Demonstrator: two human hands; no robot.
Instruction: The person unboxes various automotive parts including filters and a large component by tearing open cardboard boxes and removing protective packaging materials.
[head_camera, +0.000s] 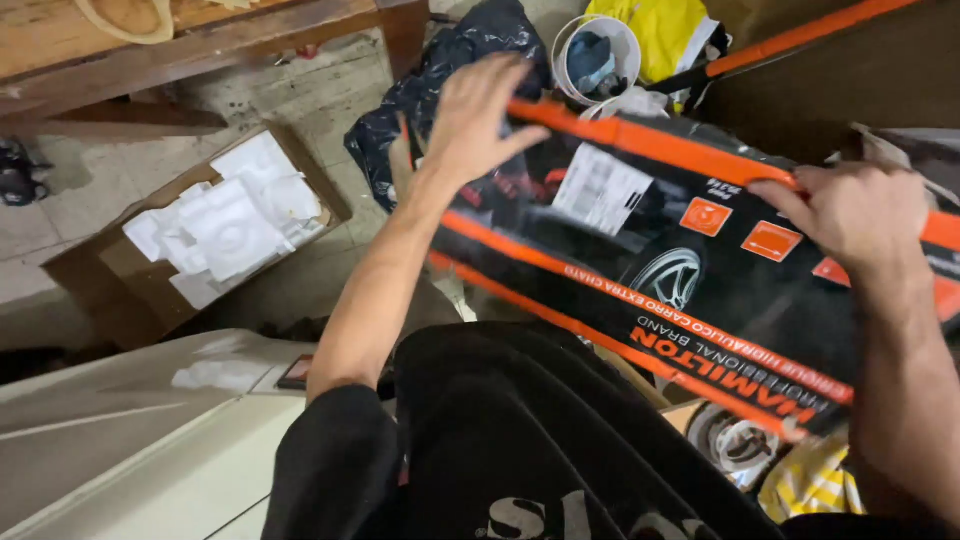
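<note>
A long black carton with orange stripes, a white label and a picture of a car wheel lies tilted across my lap. My left hand rests on its far left end with the fingers spread over the top edge. On the right, my right hand grips the upper orange edge, fingers curled over it. My black shirt fills the bottom of the view, under the carton's near edge.
An open brown cardboard box with white foam inserts sits on the tiled floor at left. A wooden table stands beyond it. A black plastic bag, a white bucket and a yellow bag lie behind the carton. A pale surface is at lower left.
</note>
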